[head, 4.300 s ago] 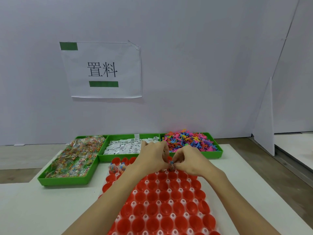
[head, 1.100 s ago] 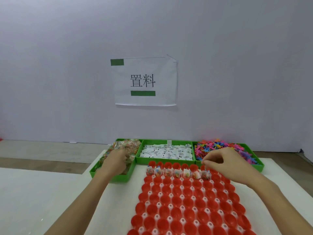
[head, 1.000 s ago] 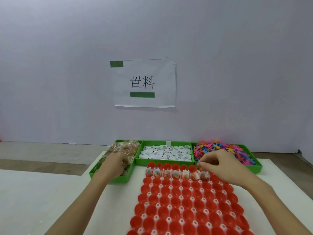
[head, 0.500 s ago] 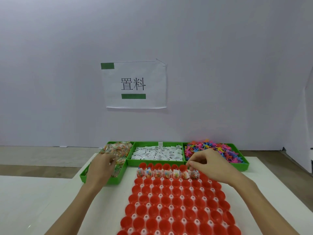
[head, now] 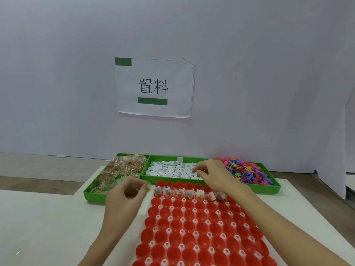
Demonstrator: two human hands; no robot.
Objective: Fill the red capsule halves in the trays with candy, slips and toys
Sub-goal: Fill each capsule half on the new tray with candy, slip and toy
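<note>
Beside the tray of red capsule halves point(head: 199, 233), my left hand point(head: 125, 196) is pinching a small candy packet point(head: 148, 187) just in front of the green candy bin point(head: 96, 194). My right hand point(head: 213, 174) is hovering over the paper slips point(head: 169, 169), fingers curled; I cannot tell if it is grasping one. Seven candy packets point(head: 189, 194) are sitting in the second row.

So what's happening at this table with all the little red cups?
A person is filling red capsule halves set in a tray. Seven cups in the second row hold candy packets; the rest look empty. The left hand pinches another candy packet beside the tray, while the right hand reaches over the green bin of white slips.
</note>
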